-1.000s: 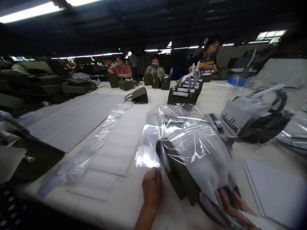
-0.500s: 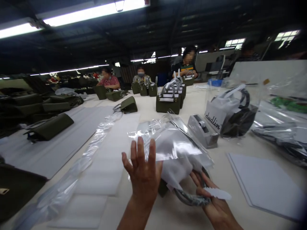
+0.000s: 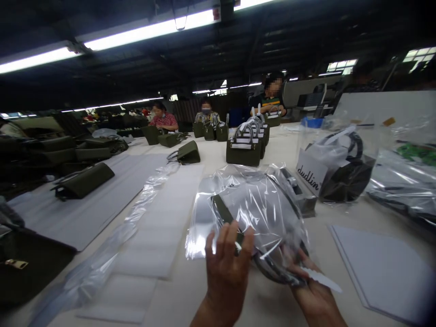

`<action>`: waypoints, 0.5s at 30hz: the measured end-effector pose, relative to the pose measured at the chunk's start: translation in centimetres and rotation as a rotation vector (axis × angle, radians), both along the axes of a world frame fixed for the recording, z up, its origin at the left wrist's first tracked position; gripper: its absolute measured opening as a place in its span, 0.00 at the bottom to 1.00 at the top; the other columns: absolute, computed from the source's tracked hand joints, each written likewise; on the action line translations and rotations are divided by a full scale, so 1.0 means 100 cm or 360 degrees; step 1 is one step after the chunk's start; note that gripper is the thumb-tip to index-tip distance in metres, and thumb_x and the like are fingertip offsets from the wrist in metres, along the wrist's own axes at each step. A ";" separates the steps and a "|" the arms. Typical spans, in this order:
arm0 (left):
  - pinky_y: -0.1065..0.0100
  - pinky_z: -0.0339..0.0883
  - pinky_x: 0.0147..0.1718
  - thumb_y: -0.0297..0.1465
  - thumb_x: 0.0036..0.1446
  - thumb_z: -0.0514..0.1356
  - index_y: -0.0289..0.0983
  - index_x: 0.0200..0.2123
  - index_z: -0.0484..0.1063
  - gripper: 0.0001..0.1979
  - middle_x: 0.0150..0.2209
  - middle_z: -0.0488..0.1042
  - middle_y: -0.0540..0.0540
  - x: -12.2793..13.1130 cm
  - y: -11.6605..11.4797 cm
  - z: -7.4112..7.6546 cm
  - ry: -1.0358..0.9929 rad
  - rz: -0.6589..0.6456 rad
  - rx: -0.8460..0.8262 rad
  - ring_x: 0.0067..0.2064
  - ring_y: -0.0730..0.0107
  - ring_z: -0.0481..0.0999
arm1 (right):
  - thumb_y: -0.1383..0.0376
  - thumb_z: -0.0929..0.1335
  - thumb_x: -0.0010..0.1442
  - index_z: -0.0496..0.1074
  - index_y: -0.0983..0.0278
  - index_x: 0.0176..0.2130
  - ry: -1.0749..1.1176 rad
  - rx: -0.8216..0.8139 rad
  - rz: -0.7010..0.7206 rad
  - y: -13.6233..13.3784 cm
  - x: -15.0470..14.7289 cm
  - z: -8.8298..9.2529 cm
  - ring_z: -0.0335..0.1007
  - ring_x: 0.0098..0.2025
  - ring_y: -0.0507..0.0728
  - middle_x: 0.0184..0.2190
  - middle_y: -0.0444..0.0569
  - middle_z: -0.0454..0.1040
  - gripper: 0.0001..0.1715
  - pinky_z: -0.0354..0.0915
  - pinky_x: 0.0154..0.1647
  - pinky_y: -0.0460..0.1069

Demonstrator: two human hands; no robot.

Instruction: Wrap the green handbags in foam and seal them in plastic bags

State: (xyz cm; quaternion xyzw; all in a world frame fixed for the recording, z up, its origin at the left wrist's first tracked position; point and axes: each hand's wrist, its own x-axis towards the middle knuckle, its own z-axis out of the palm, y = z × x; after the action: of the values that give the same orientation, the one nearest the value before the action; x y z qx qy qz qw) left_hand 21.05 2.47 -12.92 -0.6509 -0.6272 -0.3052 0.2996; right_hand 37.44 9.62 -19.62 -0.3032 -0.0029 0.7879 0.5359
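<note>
An olive-green handbag with dark wrapped handles (image 3: 223, 210) lies inside a glossy clear plastic bag (image 3: 254, 204), just front-left of the grey block-shaped tape dispenser (image 3: 308, 206). Its body appears covered; a white toothed strip (image 3: 323, 279) pokes out. The left hand (image 3: 227, 268) spreads against the film; the right hand (image 3: 315, 293) grips a handle, fingertips veiled. White tabletop (image 3: 322, 238) runs from the dispenser frontward to flat white sheets (image 3: 388, 268).

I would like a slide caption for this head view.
Left hand and right hand at a dark-green handbag under clear plastic.
</note>
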 end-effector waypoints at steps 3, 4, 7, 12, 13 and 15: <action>0.50 0.61 0.44 0.30 0.56 0.55 0.33 0.48 0.62 0.16 0.48 0.66 0.35 -0.043 -0.003 -0.028 -0.0381 0.0348 0.0022 0.50 0.53 0.66 | 0.75 0.62 0.51 0.71 0.64 0.34 -0.0059 0.0092 -0.0005 0.002 0.005 0.000 0.71 0.41 0.55 0.39 0.53 0.74 0.12 0.54 0.12 0.33; 0.55 0.65 0.40 0.31 0.57 0.53 0.33 0.43 0.65 0.11 0.41 0.70 0.38 -0.053 -0.004 -0.036 -0.0498 0.0344 -0.0024 0.44 0.57 0.70 | 0.75 0.62 0.50 0.71 0.64 0.33 -0.0061 0.0113 -0.0007 0.003 0.005 -0.001 0.71 0.41 0.56 0.39 0.53 0.74 0.11 0.54 0.12 0.33; 0.65 0.67 0.32 0.31 0.60 0.49 0.36 0.35 0.66 0.08 0.31 0.70 0.46 -0.059 -0.009 -0.051 -0.0654 0.0159 -0.0164 0.33 0.68 0.72 | 0.76 0.61 0.48 0.70 0.65 0.30 -0.0039 0.0033 -0.0011 0.002 0.004 0.001 0.72 0.38 0.55 0.37 0.53 0.74 0.12 0.56 0.12 0.34; 0.51 0.62 0.47 0.48 0.49 0.58 0.30 0.57 0.47 0.40 0.55 0.57 0.30 -0.031 -0.004 -0.047 -0.0748 0.0179 0.0011 0.55 0.50 0.59 | 0.78 0.57 0.52 0.68 0.67 0.29 0.0045 -0.0239 -0.0074 -0.001 -0.006 0.003 0.72 0.30 0.50 0.30 0.54 0.74 0.13 0.56 0.10 0.35; 0.50 0.62 0.46 0.48 0.47 0.59 0.30 0.57 0.47 0.41 0.55 0.57 0.30 -0.029 0.000 -0.044 -0.0749 0.0269 0.0053 0.55 0.48 0.59 | 0.77 0.57 0.52 0.68 0.68 0.30 0.0047 -0.0218 -0.0080 -0.001 -0.008 0.001 0.72 0.31 0.51 0.30 0.54 0.73 0.13 0.55 0.10 0.34; 0.54 0.64 0.40 0.42 0.53 0.56 0.31 0.48 0.59 0.25 0.45 0.66 0.34 -0.029 0.008 -0.038 -0.0722 0.0410 0.0086 0.47 0.53 0.66 | 0.77 0.58 0.53 0.68 0.68 0.32 -0.0008 -0.0045 -0.0014 -0.001 -0.010 -0.002 0.72 0.35 0.53 0.30 0.53 0.73 0.12 0.55 0.10 0.34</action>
State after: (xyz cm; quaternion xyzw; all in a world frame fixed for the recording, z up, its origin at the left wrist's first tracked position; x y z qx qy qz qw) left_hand 18.12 3.25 -16.72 -0.4724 -0.7476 -0.4193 0.2051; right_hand 36.48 9.52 -19.87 -0.3128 0.0084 0.7848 0.5349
